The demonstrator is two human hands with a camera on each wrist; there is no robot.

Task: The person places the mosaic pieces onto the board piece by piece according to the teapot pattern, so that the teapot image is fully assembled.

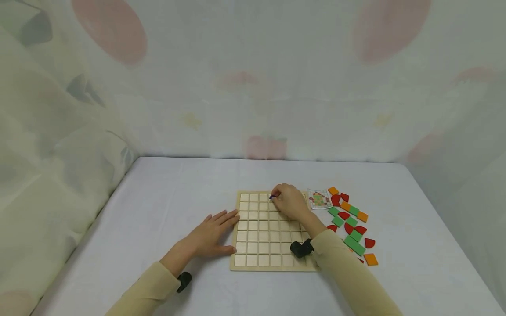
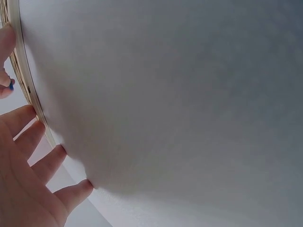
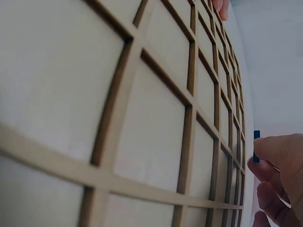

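A square wooden grid board (image 1: pixel 253 237) lies flat on the white table. My left hand (image 1: pixel 211 235) rests at its left edge, fingers spread and fairly straight, fingertips touching the rim. Over the board's far rows, my right hand (image 1: pixel 291 202) pinches a small dark blue piece (image 1: pixel 272 197) between thumb and fingers. In the right wrist view this blue piece (image 3: pixel 256 146) shows as a thin flat strip seen edge-on, close over the grid. Most of its shape is hidden by the fingers. Grid cells in sight hold no pieces.
Right of the board, a printed pattern card (image 1: pixel 319 199) lies by its far corner. Loose flat pieces are scattered nearby: green squares (image 1: pixel 354 245), red quarter-rounds (image 1: pixel 369 243) and orange squares (image 1: pixel 371 259). The right forearm (image 1: pixel 348 272) covers the board's near right corner. A patterned curtain (image 1: pixel 253 87) hangs behind.
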